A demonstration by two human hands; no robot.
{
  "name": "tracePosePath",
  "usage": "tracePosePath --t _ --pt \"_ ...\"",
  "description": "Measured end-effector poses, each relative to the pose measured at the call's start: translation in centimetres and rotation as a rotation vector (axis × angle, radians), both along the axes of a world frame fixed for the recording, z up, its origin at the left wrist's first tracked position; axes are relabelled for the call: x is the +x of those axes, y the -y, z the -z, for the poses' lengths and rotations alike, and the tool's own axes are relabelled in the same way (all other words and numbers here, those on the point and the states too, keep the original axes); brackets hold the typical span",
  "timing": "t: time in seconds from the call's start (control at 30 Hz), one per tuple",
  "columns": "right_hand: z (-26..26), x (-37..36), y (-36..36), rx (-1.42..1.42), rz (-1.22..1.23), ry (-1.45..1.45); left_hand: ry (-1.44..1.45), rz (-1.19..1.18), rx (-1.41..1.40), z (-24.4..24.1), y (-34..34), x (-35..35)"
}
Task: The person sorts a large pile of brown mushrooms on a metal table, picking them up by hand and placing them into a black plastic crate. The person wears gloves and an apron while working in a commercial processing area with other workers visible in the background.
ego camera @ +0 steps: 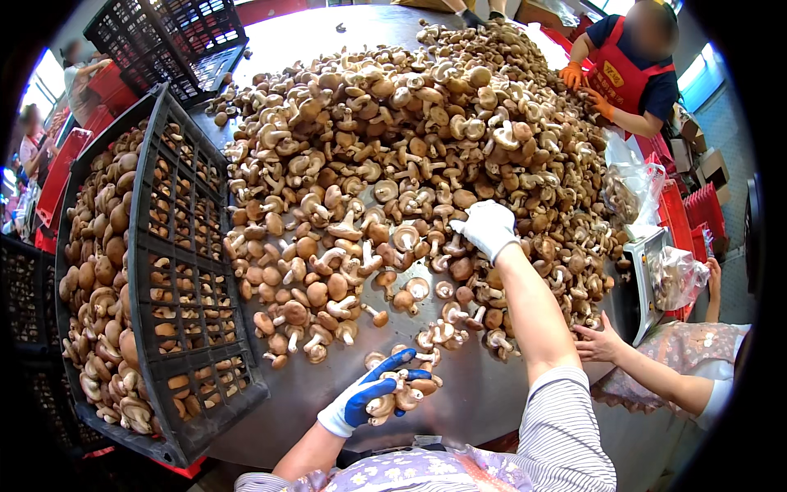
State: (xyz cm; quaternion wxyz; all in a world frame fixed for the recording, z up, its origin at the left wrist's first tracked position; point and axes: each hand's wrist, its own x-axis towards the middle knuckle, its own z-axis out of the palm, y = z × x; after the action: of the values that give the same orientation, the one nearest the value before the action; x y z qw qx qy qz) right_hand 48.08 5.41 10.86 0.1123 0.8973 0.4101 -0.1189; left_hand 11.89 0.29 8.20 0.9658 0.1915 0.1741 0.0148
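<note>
Several shiitake mushrooms (406,398) rest in my left hand (364,396), its fingers curled around them. The glove is white with a blue coated palm and fingers. My right hand (489,229), in a white glove, reaches over the front slope of a large mushroom heap (393,123). Its fingers point down and left at the mushrooms there; the fingertips are partly hidden, so I cannot tell whether they grip one. Loose mushrooms (320,294) lie between my hands and the black crate, caps and stems turned various ways.
A black plastic crate (184,375) full of mushrooms stands at left on the metal table (295,406). Another crate (163,43) is behind it. At right are a scale (644,283), plastic bags (636,184) and a co-worker's bare hand (599,341). Across the heap, a person wears orange gloves (572,75).
</note>
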Motion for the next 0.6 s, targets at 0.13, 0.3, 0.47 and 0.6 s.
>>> tracePosePath --t 0.13,0.3,0.47,0.6 --pt "0.4 1.0 -1.5 -0.068 -0.033 -0.108 -0.014 -0.024 -0.034 -0.8 -0.3 0.1" --pt "1.6 -1.3 1.2 0.247 -0.163 -0.078 -0.02 -0.048 -0.059 0.1 -0.3 -0.3" --pt "1.7 -1.3 4.0 0.495 -0.088 -0.295 -0.095 -0.066 -0.149 1.4 0.1 -1.2" --pt "0.5 -0.7 6.0 0.863 0.284 -1.151 -0.09 -0.118 -0.088 1.3 0.4 -0.9"
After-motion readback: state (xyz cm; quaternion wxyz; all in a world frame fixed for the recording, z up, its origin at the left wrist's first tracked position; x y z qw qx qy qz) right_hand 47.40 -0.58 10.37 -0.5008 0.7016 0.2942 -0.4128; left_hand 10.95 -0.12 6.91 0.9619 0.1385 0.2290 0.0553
